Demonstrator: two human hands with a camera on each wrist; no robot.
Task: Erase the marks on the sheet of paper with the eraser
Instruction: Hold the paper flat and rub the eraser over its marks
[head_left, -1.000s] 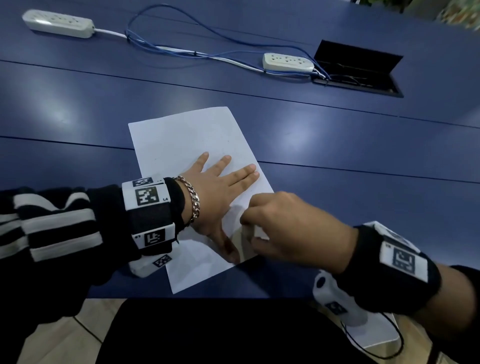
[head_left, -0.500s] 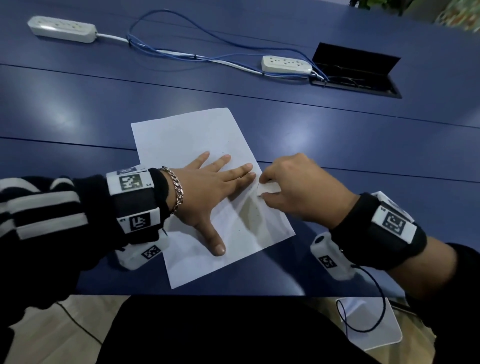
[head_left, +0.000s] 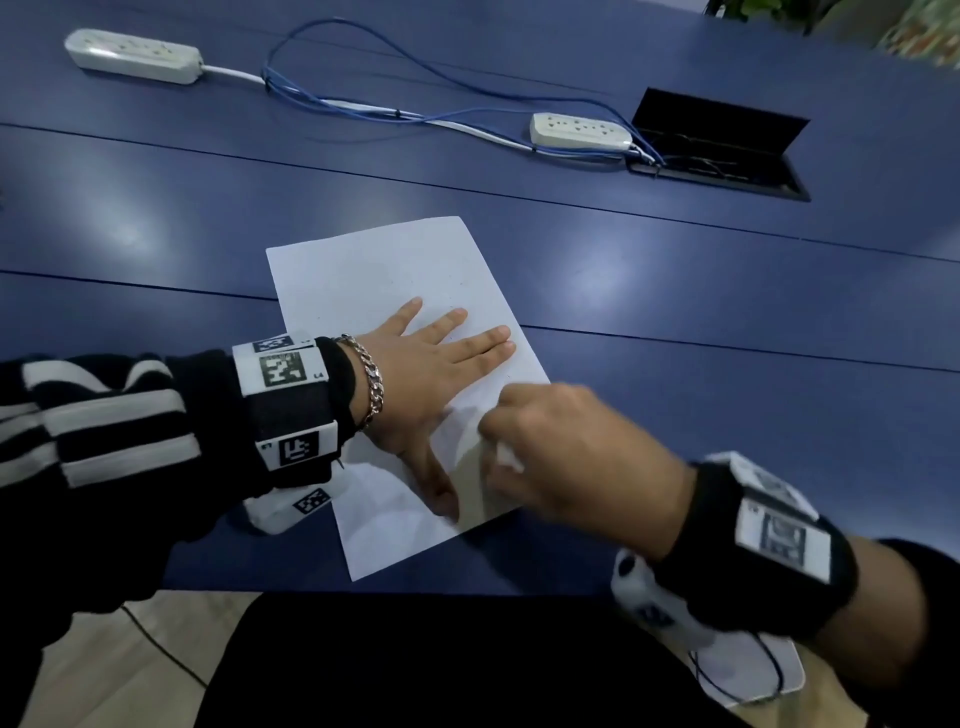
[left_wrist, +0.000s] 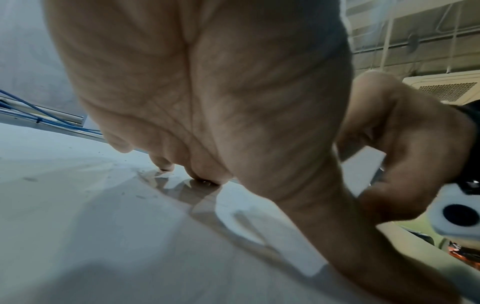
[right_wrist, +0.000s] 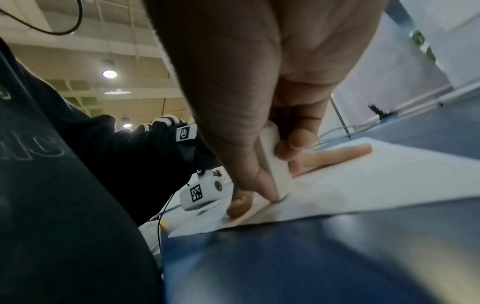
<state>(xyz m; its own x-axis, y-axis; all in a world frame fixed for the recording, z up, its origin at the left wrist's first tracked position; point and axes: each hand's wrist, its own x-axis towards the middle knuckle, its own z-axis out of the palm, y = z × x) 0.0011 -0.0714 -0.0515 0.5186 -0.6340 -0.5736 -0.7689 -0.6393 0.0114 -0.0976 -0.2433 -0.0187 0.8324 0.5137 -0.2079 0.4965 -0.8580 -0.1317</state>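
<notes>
Blue tabletop (head_left: 675, 291) fills the scene, its near edge just under the sheet of paper (head_left: 363, 280), which lies slanted. On the sheet's near part, the right hand (head_left: 576, 462) pinches a white eraser (right_wrist: 276, 170) between thumb and fingers, its lower end touching the paper. Beside it the left hand (head_left: 426, 379) lies flat, fingers spread, pressing the sheet. Farther off lie two power strips (head_left: 579, 132) and blue cables (head_left: 363, 104).

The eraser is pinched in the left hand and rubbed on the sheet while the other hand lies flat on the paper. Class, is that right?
Not quite. The right hand pinches the eraser, as the right wrist view shows; the left hand lies flat on the sheet.
</notes>
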